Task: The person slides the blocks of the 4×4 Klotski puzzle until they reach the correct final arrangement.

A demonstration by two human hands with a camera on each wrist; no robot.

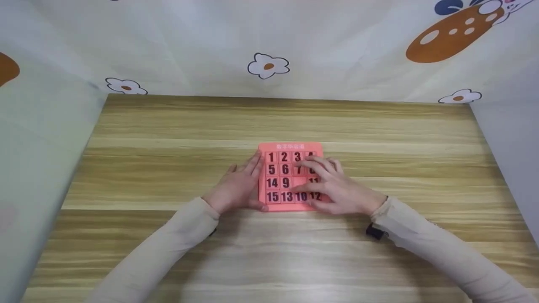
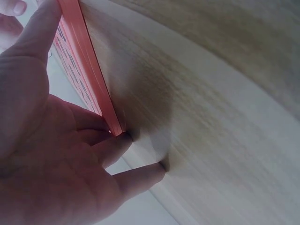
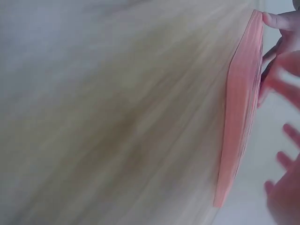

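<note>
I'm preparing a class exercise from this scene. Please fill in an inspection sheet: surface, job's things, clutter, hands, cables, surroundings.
Surface: wood-grain table, with the puzzle resting on it.
Job's things: pink sliding-number puzzle; top row starts 1, 2, 3, second row 5, 6, 7; bottom row reads 15, 13, 10, 12. Third row shows 14, 9, a vacant slot, then 11. Tiles at the right are partly covered.
Clutter: nothing seen.
Left hand: along the puzzle's left edge, thumb at the near-left corner.
Right hand: fingers spread over the puzzle's right side; which fingertips touch tiles is unclear.
Cables: nothing seen.
Surroundings: pale backdrop behind the table, printed with flowers.
</note>
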